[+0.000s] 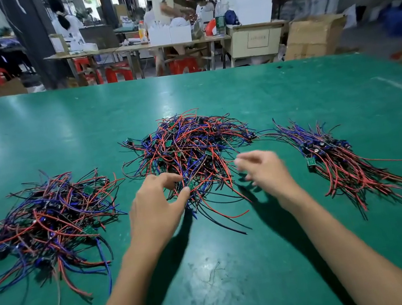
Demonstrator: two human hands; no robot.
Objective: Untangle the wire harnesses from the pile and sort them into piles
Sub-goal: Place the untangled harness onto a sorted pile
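The central tangled pile of red, blue and black wire harnesses [189, 149] lies in the middle of the green matte surface [238, 265], its strands running every way, with loose ends trailing toward the near edge. The left hand [156, 207] is at the pile's near edge, thumb and curled fingers pinching strands and a small green circuit board there. The right hand [263, 171] hovers just right of that near edge, blurred, fingers loosely bent; whether it holds any wire cannot be told. The sorted bundle of red, blue and black harnesses [335, 160] lies to the right, its wires mostly parallel, long axis slanting from far-left to near-right. The looser left heap of the same wires [45, 224] sprawls on the left side, ends fanned toward the near-left.
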